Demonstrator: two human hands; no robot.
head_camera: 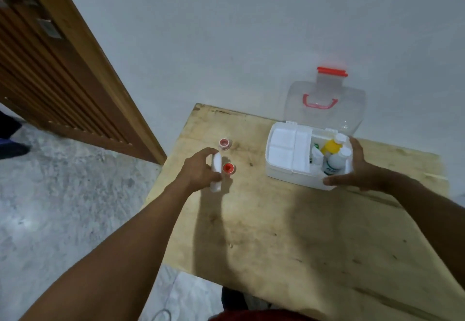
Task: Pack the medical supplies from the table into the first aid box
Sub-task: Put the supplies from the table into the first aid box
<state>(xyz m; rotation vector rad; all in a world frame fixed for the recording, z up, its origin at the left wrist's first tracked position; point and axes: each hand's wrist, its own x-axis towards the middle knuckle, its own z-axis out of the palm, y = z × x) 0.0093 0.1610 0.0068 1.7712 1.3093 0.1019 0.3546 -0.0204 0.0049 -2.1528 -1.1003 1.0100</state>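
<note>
1. The box [289, 169] sits near the table's [289, 245] far edge, toward the right, its clear lid [324, 109] open and upright against the wall [251, 31].
2. A white tray [286, 151] fills its left part; a yellow bottle [332, 146], a white bottle [336, 161] and a tube [317, 156] stand in the right part.
3. The right hand [359, 167] cups the box's right end, fingers spread along the wall and thumb on the near corner.
4. The left hand [201, 172] is closed around a white tube [216, 174] near the table's left edge.
5. Two rolls with red centres lie there: one [228, 168] just beside the tube, one [224, 143] farther back.
</note>
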